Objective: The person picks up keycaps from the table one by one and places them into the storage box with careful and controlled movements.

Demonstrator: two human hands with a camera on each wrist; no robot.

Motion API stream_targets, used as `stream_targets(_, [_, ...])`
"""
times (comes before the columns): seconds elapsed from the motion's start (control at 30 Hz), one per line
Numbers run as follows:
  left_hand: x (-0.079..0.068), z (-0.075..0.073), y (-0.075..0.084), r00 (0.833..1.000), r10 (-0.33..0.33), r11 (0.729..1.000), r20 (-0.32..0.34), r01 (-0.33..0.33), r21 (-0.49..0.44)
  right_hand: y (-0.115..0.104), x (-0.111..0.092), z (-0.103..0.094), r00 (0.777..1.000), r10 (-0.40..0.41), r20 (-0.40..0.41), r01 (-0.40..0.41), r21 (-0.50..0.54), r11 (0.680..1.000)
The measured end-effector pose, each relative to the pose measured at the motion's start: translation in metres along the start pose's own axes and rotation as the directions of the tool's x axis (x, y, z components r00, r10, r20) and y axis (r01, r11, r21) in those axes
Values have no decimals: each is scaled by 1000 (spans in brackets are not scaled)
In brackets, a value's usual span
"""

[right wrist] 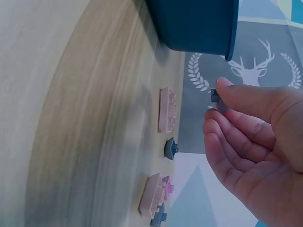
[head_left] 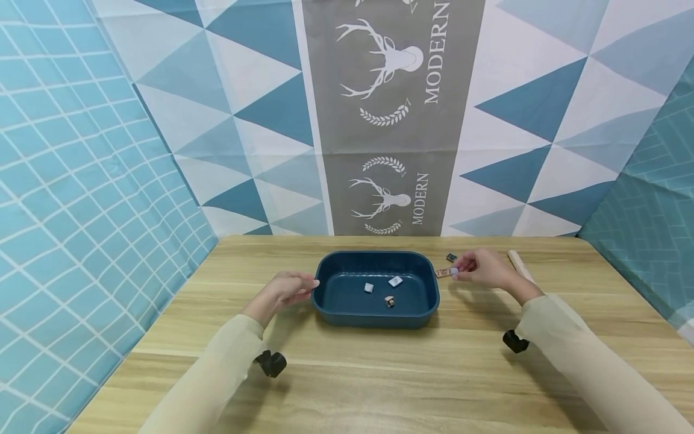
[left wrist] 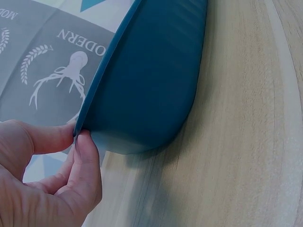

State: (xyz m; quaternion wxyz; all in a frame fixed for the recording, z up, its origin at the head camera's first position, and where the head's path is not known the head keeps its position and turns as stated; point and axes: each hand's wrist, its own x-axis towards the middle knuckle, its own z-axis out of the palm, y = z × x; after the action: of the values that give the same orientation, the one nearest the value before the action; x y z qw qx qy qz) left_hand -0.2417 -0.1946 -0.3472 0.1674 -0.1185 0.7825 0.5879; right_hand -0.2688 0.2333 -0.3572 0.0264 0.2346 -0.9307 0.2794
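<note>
A dark blue rectangular tray (head_left: 374,321) stands on the wooden table, with three small keycaps inside: a white one (head_left: 396,281), a paler one (head_left: 368,288) and a brownish one (head_left: 390,301). Its left rim is pinched between the thumb and fingers of my left hand (head_left: 287,288); the left wrist view shows the grip on the rim (left wrist: 102,71). Right of the tray, my right hand (head_left: 482,268) holds a small grey keycap (right wrist: 221,101) between thumb and fingers, above the table. Below it lie a long pink keycap (right wrist: 165,109) and a dark keycap (right wrist: 170,149).
Another pink keycap (right wrist: 150,196) lies farther along the table, beside a magenta piece and a grey-blue one (right wrist: 158,216). A long pale bar (head_left: 520,265) lies behind my right wrist. Patterned cloth (head_left: 390,132) hangs behind the table.
</note>
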Motion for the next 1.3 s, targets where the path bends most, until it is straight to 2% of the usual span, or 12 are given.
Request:
stream_targets(0.63, [3,1,-3,1000,-3,1000,1,3,-8,-7,-2,-4,1000,-17,21,18,-13,1000])
stream_targets(1.3, [4,1,-3,1000,0,1000,2,0,-7,-31,0,-15,998,-43,34,44,-31,999])
